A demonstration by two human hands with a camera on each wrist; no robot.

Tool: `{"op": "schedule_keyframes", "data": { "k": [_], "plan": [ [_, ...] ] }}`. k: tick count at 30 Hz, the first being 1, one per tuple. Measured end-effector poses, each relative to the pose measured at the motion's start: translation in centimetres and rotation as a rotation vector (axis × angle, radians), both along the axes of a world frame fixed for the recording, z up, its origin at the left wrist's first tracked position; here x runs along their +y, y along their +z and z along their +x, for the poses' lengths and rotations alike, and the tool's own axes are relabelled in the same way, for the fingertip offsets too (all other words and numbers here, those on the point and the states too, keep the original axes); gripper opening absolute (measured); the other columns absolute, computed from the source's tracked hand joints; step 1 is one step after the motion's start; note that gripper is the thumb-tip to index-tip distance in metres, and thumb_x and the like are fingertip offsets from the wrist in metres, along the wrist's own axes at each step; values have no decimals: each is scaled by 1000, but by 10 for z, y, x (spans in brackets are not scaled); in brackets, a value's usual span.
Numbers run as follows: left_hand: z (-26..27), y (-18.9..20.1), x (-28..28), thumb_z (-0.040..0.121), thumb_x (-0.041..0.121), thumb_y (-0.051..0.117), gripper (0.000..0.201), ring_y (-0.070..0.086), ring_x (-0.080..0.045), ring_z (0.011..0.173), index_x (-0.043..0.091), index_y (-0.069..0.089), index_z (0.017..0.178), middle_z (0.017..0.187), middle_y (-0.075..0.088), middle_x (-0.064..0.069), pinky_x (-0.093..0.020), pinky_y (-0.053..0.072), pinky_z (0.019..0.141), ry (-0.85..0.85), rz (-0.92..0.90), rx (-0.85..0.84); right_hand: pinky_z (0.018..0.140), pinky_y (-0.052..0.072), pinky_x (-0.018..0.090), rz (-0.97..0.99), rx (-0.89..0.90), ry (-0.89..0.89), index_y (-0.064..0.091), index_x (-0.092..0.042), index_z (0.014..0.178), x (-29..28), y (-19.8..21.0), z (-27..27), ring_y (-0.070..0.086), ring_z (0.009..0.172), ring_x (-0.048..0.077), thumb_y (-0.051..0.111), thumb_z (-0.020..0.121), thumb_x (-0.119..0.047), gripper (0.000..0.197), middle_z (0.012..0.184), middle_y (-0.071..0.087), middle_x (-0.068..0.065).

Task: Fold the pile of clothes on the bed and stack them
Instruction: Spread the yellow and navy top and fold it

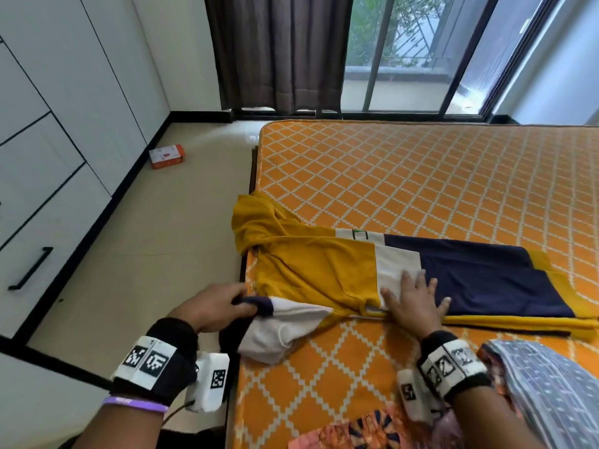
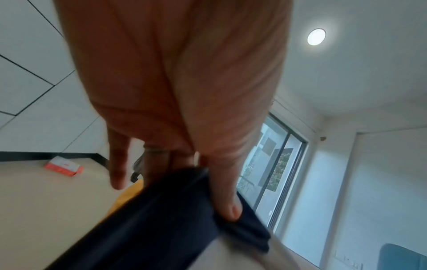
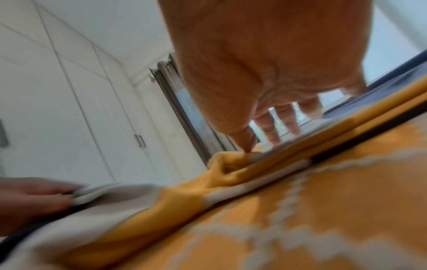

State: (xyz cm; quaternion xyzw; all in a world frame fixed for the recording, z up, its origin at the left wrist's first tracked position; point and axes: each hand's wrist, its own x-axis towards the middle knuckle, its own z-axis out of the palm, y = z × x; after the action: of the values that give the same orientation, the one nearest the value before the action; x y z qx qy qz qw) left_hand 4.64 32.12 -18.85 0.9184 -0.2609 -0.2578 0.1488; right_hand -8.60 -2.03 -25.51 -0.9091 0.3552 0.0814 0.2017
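A mustard, white and navy hooded top [image 1: 324, 264] lies spread across the near left part of the bed [image 1: 421, 176], its hood hanging over the bed's left edge. My left hand [image 1: 220, 306] grips the navy cuff of its sleeve [image 1: 285, 325] at the bed's edge; in the left wrist view the thumb pinches that navy cloth [image 2: 196, 210]. My right hand [image 1: 415, 303] lies flat with fingers spread on the top's white and navy panels, pressing it down. In the right wrist view the straight fingers [image 3: 268, 127] rest on the folded hooded top [image 3: 231, 169].
More clothes lie at the near right: a grey-blue patterned garment [image 1: 544, 390] and an orange printed one [image 1: 356, 432]. A small orange box [image 1: 167, 156] sits on the floor by the white wardrobe [image 1: 64, 124]. Curtain and glass doors stand beyond the bed.
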Motion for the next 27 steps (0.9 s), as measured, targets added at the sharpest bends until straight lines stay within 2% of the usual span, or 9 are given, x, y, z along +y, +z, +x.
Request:
{"op": "schedule_keyframes", "data": {
  "k": [2,4,9,12,14,18,21,24,27],
  "plan": [
    [-3,6,-2,96,41,60,20,57,-18,76,25,50,90,82,60,4,-33,37,63,-3,-197,-181,117,25,56,30,-230,129,46,-23,144,34,13,-10,38,143,32,45,105,-37,42,150,44,7],
    [-7,10,-8,94,47,61,22,57,-16,70,30,47,89,77,59,6,-34,40,61,-33,-385,-314,108,45,42,266,-507,322,50,-29,141,75,29,-19,56,129,19,57,101,-26,40,139,57,-2],
    [-21,28,-34,88,64,54,26,56,-2,66,39,60,80,70,59,19,-15,36,55,-185,-713,-442,108,40,17,526,-723,607,34,-23,155,147,66,-8,41,139,-1,73,88,-28,78,152,46,-12],
    [-25,34,-44,96,69,35,44,55,-2,64,38,61,77,65,54,20,-13,33,55,-159,-885,-429,76,47,11,404,-813,526,66,-18,123,160,80,10,63,96,-2,77,82,-17,42,108,71,-11],
    [-24,35,-48,95,75,22,58,56,-5,66,32,58,77,69,57,14,-19,40,59,-119,-913,-434,59,42,18,275,-809,497,71,-17,98,162,85,16,61,73,5,74,82,-21,16,81,68,-10],
    [3,30,-34,82,89,10,78,61,-17,102,36,62,105,109,62,9,-49,46,94,115,-651,-368,57,41,36,200,-808,432,67,-21,89,151,83,21,55,66,12,67,88,-26,5,74,64,-6],
    [24,22,-6,67,95,43,75,55,-17,122,46,57,122,135,56,5,-47,40,110,104,-490,117,73,52,47,469,-825,296,68,-19,99,141,84,20,64,84,19,58,94,-36,21,88,69,-1],
    [23,12,-1,81,56,73,88,29,-25,146,47,22,152,161,25,1,-37,28,116,-66,-120,375,94,54,45,1007,-830,210,70,-8,117,129,94,11,69,107,28,56,100,-15,23,113,73,11],
    [26,-11,-14,79,41,79,96,36,-27,142,45,18,154,161,29,-1,-44,36,114,-46,80,168,80,55,35,1283,-800,248,69,6,108,117,95,-1,69,93,31,56,94,-5,22,104,72,21]
  ]
}}
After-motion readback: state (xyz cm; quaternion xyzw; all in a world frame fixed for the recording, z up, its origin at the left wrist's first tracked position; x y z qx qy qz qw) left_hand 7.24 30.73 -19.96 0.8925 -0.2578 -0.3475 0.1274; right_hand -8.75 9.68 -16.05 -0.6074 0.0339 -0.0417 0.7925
